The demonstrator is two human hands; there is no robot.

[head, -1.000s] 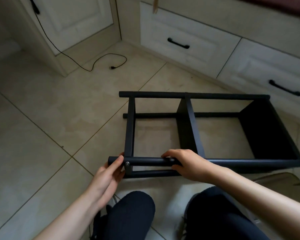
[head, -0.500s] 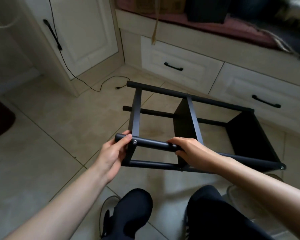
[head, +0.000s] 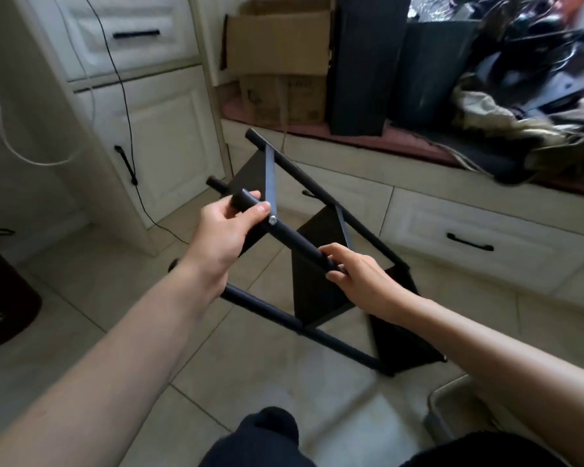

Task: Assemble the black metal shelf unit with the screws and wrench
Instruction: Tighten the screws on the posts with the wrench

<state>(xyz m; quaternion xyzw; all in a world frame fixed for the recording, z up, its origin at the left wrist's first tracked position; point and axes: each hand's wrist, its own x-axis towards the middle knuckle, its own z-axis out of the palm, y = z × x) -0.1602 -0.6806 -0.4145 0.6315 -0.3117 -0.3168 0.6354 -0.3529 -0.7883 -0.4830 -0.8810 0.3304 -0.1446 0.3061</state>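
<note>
1. Over the tiled floor (head: 81,315), between white cabinets (head: 162,139) and a cluttered bench (head: 418,143), black metal shelf unit (head: 321,291) hangs tilted, far lower corner near the tiles; contact unclear.
2. Nearest tube (head: 294,237) carries the load; a silver screw (head: 273,220) shows at its joint.
3. Left hand (head: 226,230) wraps its fingers round the tube's upper end, just beside the screw.
4. Right hand (head: 358,278) curls round the same tube lower down, hands apart.
5. No wrench in view.
6. Judgement: frame looks nearly built; to stand it up well, keep both grips firm, pivot slowly, and set the feet down evenly.
</note>
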